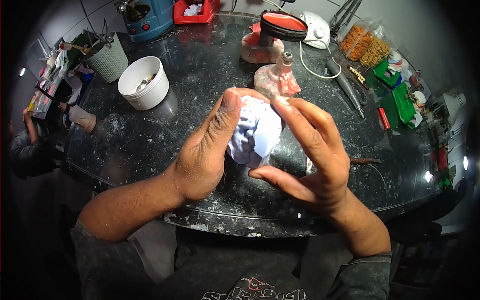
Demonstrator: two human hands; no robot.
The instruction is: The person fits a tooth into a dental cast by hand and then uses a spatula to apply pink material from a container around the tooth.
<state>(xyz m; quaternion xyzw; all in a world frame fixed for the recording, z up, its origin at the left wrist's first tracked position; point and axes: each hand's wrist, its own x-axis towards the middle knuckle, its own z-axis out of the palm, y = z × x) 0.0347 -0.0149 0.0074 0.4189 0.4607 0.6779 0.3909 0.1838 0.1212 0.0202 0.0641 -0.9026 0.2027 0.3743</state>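
Over the front half of the dark bench, I hold a white plaster dental cast (254, 131) between both hands. My left hand (204, 145) is closed round its left side, with the thumb upright along the edge. My right hand (317, 155) grips it from the right, index fingertip on the top edge and thumb at the bottom. The ridged, tooth-like side is tilted toward me under bright light. Its underside is hidden. Just beyond the cast stands a pink-smeared burner (275, 77) with a metal neck.
A white tub (145, 84) and a grey woven basket (109, 59) stand back left on the bench (200, 75). Behind are a round dish of red wax (284, 24) and a handpiece (345, 85) with its cord. Green trays (402, 102) lie right. Another person (31, 140) is far left.
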